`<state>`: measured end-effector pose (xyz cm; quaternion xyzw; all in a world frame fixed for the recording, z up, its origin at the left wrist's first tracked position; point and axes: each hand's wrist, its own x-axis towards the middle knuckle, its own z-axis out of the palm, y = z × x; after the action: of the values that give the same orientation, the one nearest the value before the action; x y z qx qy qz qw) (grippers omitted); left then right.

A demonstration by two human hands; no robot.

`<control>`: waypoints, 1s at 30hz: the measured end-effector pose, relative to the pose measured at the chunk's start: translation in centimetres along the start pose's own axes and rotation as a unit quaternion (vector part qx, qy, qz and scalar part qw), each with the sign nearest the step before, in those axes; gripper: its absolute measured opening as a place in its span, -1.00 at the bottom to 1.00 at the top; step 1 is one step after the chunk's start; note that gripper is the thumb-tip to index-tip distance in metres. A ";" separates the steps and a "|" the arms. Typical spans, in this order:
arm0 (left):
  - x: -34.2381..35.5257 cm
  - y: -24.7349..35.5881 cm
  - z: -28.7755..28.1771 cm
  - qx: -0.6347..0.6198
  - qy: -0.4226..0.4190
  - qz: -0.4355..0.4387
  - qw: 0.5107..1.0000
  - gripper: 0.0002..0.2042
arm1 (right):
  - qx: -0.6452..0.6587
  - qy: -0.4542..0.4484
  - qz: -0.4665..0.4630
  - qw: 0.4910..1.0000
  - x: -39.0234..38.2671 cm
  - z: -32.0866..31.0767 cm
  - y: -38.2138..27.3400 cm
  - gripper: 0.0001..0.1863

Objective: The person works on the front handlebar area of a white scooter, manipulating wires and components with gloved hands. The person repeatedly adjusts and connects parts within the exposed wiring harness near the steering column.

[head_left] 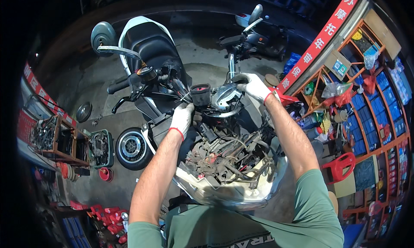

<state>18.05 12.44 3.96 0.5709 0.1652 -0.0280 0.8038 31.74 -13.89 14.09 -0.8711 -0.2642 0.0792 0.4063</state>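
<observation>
A scooter with its front opened stands before me, a tangle of dark wires and parts [224, 161] exposed above a pale body panel [220, 196]. My left hand [183, 117], in a white red-cuffed glove, has fingers closed at thin parts left of a black round housing [199, 95]; what it grips is too small to make out. My right hand [252, 86], gloved alike, has its fingers curled on the upper edge of a silver and black headlight-like unit [224, 98]. The handlebar grip [117, 85] and black seat [146, 43] lie beyond, at upper left.
A loose wheel [133, 149], wooden tool shelf [56, 144] and green toolbox [100, 146] sit on the left. Orange racks with blue bins [384, 101] and a red plastic stool [340, 166] line the right. Another scooter [265, 41] stands behind.
</observation>
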 end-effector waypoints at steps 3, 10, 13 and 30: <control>-0.3 0.2 -0.1 -0.001 -0.004 0.007 1.000 -0.74 | -0.029 0.001 0.001 1.000 0.1 0.2 -0.5 -0.62; -0.4 0.4 0.1 0.009 -0.001 0.006 1.000 -0.76 | -0.009 -0.002 -0.003 1.000 0.1 -0.4 0.0 -0.59; -0.2 0.3 0.0 0.016 0.004 0.006 1.000 -0.76 | -0.040 0.004 0.003 0.999 -0.2 0.4 -0.1 -0.61; -5.4 7.0 3.9 0.285 0.191 0.454 0.822 -0.79 | 0.324 0.243 0.145 0.903 -4.5 2.3 7.4 -0.65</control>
<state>15.53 10.52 13.07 0.7788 0.0218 0.4039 0.4794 30.02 -18.63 6.72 -0.7124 0.0120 0.0047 0.7016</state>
